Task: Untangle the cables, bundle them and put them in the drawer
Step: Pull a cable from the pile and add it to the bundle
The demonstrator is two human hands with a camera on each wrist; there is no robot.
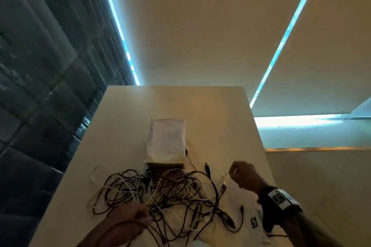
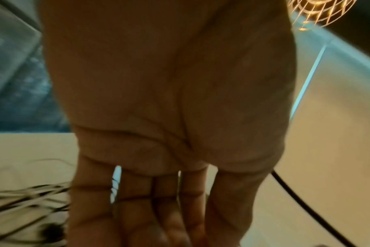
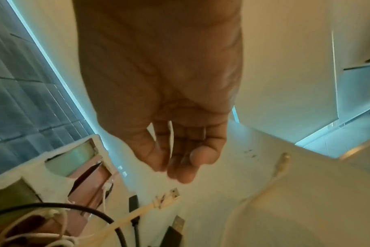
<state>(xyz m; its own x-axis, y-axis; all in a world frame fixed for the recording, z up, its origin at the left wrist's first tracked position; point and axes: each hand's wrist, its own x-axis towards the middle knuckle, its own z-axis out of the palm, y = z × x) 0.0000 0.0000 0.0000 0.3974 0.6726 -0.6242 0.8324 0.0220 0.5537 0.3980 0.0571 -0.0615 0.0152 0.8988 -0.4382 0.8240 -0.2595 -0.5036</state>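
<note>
Tangled cables (image 1: 160, 196) heaped mid-surface (image 1: 124, 126) before small drawer unit (image 1: 166, 142). Left hand (image 1: 130, 216) pinching strands at near edge; right hand (image 1: 244, 176) raised, curled round thin white cable (image 3: 171, 133). Risk: hard pull cinching knots, dragging plugs off surface.

Left hand (image 2: 171, 117) fingertips cut off below, its grip possibly on blurred cables (image 2: 27, 197), drawer front hidden

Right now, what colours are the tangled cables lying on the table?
Black and white, mixed together in the tangled cables; the head view shows it best.
</note>
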